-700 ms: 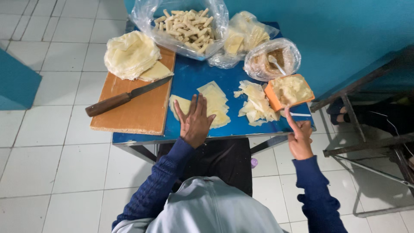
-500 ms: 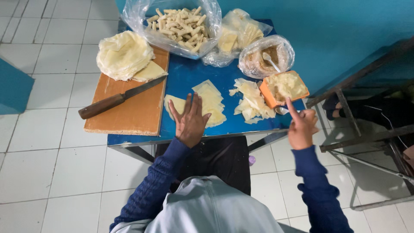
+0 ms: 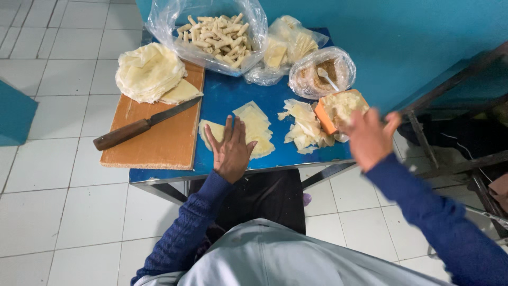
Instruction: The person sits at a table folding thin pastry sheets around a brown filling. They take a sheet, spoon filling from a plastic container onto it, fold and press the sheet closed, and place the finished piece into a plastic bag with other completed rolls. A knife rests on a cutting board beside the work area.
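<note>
1. keep your left hand as it is: flat, fingers spread, gripping nothing, pressing the pale pastry wrapper onto the blue table so it can't slide
2. your right hand hangs loosely open and empty just beside the orange container of filling; go to the container's open top, not its wall, since it sits close to the table's right edge and a knock would likely tip it off
3. take a small pinch only, judging by how thin the wrapper looks; too much would likely split it
4. set the filling near the middle of the wrapper, clear of your left fingers
5. the loose stack of cut wrappers lies touching your left hand, and a ragged pile of wrapper pieces lies beside the container; don't drag your sleeve through either
6. the knife lies on the wooden cutting board well to your left; leave it there
</note>
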`<state>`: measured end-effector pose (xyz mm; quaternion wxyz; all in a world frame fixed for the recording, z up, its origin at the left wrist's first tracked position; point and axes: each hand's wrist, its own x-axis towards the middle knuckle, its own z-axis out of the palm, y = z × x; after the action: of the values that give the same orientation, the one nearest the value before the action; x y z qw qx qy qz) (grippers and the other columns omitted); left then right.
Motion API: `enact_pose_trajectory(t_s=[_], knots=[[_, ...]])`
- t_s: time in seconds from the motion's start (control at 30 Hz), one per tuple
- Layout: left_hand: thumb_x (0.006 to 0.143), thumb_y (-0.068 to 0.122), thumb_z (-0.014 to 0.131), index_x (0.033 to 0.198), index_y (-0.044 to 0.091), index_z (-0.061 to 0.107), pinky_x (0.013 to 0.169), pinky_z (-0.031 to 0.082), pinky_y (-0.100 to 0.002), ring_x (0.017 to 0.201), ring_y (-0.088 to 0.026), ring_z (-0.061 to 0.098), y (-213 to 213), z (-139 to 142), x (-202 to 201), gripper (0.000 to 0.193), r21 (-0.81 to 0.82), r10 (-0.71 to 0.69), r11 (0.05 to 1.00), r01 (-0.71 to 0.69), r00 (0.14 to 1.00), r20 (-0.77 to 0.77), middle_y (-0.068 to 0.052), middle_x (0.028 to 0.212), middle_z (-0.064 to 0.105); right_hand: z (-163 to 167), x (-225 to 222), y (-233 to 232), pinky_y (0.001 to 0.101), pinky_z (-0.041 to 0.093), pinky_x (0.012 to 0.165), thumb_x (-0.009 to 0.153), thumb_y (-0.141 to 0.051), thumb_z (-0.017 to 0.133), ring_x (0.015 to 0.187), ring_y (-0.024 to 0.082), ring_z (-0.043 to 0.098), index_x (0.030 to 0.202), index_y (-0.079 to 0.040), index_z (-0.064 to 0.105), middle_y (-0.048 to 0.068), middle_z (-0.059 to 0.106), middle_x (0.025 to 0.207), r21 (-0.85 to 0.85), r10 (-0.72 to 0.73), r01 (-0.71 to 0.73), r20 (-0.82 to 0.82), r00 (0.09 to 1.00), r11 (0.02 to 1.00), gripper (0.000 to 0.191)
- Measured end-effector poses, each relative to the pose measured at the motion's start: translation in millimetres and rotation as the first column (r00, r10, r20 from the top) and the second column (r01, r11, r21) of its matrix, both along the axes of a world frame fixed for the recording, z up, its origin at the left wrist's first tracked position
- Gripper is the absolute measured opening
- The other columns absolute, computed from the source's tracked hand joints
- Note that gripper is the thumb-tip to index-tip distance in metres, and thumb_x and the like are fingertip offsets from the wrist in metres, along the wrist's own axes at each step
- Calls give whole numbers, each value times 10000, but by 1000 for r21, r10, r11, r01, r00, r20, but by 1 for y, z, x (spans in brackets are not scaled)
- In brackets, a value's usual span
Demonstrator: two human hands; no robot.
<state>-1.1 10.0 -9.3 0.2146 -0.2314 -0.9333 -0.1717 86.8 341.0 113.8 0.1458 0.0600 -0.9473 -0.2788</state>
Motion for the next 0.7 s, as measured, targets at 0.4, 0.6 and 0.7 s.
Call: enact_pose_trajectory(t_s=[0.4,0.6,0.7], knots=[[958,294,622,1390,19,553,972,328,-548,1216,-320,456,-11,31,4,517,258,1,966,-30,994,111,-143,1297,530,-23,-172,28,467,558,748,851,-230,812,890,362,721,1056,-135,712,149,760,958,-485,-281,258,27,959,835,247],[936,233,650,1232,-6,599,907,377,-469,1107,-338,478,-22,51,12,384,286,52,955,-73,995,82,-158,1152,550,-14,-185,56,441,566,731,922,-208,774,839,319,730,923,-174,770,111,761,962,-519,-247,176,-71,966,837,35],[905,226,682,1039,13,600,850,400,-445,1064,-334,493,-24,52,22,265,226,120,965,-136,990,80,-151,1080,551,-22,-185,64,439,555,712,909,-172,777,808,317,720,887,-162,797,109,761,907,-552,-162,61,-137,977,832,32]])
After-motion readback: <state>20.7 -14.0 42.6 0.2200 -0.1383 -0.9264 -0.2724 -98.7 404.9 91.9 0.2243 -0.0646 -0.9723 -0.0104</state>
